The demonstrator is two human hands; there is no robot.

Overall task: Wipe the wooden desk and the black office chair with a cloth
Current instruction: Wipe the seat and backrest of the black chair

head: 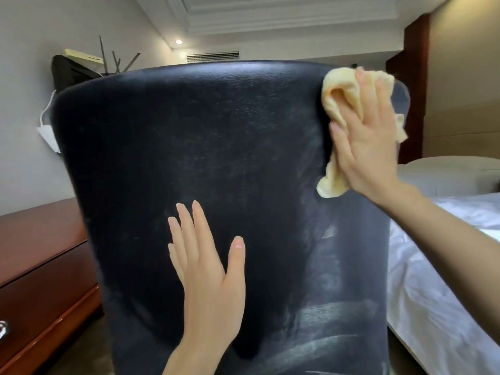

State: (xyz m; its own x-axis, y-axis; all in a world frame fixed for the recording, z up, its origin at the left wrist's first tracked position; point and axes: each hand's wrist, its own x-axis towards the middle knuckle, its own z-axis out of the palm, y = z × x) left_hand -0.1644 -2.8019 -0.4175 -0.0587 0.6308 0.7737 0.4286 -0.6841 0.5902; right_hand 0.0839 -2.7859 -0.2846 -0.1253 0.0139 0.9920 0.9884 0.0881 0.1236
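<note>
Cloth (341, 104) pressed on chair (216, 158) top right corner by right hand (370, 142), fingers straight, left hand (208, 269) laid flat mid-back, fingers spread

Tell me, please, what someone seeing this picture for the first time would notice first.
The black chair back fills the middle of the view, with pale streaks across its lower right. At its upper right edge the right hand presses a yellow cloth flat against it, while the left hand rests open on the lower middle. A wooden desk shows at the left and a white bed at the right.
</note>
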